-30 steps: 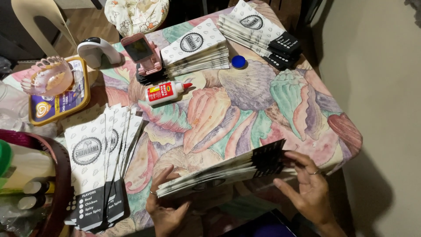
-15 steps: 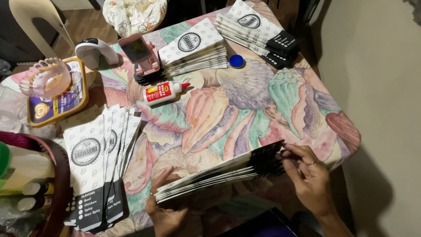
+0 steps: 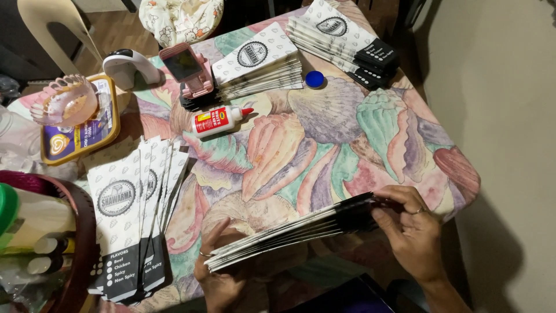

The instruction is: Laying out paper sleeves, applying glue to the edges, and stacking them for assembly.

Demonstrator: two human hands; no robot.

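Note:
My left hand (image 3: 223,272) and my right hand (image 3: 412,230) hold a stack of flat white-and-black paper sleeves (image 3: 289,232) edge-on near the table's front edge. The left hand grips the white end and the right hand pinches the black end. A fanned pile of the same sleeves (image 3: 136,214) lies flat at the left. Two more stacks sit at the back, one in the middle (image 3: 260,61) and one toward the right (image 3: 341,35). A white glue bottle with a red tip (image 3: 220,120) lies on its side mid-table.
The table wears a shell-patterned cloth (image 3: 347,133). A blue cap (image 3: 314,79), a phone on a pink stand (image 3: 188,72), a white device (image 3: 127,66), a clear bowl on a yellow-rimmed tub (image 3: 69,110) and a basket of bottles (image 3: 40,243) surround the hands.
The stack in my hands has dropped a little and tilted flatter. My right hand has slid along its black end; the left hand stays under the white end.

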